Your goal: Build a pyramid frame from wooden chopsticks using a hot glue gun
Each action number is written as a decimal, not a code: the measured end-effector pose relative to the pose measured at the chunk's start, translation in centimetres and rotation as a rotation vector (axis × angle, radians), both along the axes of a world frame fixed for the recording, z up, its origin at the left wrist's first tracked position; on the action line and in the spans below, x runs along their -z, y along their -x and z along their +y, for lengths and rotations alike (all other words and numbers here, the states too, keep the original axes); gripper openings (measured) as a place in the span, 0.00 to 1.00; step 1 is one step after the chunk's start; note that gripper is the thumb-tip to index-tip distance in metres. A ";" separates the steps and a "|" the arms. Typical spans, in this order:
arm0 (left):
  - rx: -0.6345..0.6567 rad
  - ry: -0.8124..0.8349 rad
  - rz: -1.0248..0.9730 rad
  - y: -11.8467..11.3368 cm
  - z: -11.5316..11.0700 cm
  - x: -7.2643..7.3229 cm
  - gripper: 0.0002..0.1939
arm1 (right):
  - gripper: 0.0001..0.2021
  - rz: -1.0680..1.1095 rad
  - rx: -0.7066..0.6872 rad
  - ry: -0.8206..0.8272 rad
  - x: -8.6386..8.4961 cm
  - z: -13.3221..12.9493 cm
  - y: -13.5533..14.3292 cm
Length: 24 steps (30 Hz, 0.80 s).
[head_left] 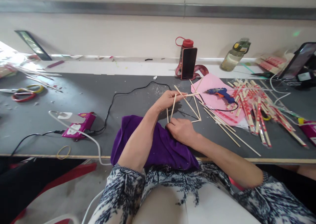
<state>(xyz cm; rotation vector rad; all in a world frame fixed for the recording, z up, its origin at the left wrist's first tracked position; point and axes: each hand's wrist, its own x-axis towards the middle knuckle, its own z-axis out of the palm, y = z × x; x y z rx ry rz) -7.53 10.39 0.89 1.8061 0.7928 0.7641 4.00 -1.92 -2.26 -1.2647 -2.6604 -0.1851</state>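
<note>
A frame of pale wooden chopsticks (192,107), joined at angles, stands on the grey table in front of me. My left hand (169,100) is closed on its upper part, fingers pinching near a corner. Lower down, my right hand (182,130) is closed round the near left corner, where an upright chopstick (173,106) meets the base; its fingertips are partly hidden. Under my forearms lies a purple cloth (158,141). To the right a blue glue gun (222,94) rests on pink paper (211,82), with loose bare chopsticks (227,128) beside it.
Many chopsticks in red-and-clear wrappers (256,105) are heaped at the right. A phone (189,63) leans on a red-capped bottle (188,43); a water bottle (235,55) stands farther right. A black cable (112,102) crosses from a purple box (79,126). Scissors (27,93) lie left.
</note>
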 end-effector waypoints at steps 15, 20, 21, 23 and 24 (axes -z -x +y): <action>0.009 0.005 0.032 0.0 -0.1 -0.3 0.25 | 0.13 0.025 0.024 0.015 0.2 0.5 0.3; 0.007 -0.003 0.022 0.0 -0.2 -0.4 0.24 | 0.14 0.031 0.031 0.023 0.1 0.6 0.3; 0.005 0.001 0.018 0.0 -0.2 -0.4 0.24 | 0.14 0.026 0.032 0.021 0.1 0.6 0.3; 0.001 0.016 0.013 0.0 -0.2 -0.3 0.25 | 0.14 0.017 0.029 0.010 -0.1 0.4 0.2; -0.001 0.022 0.010 0.0 -0.2 -0.3 0.25 | 0.14 0.018 0.023 0.001 -0.2 0.2 0.1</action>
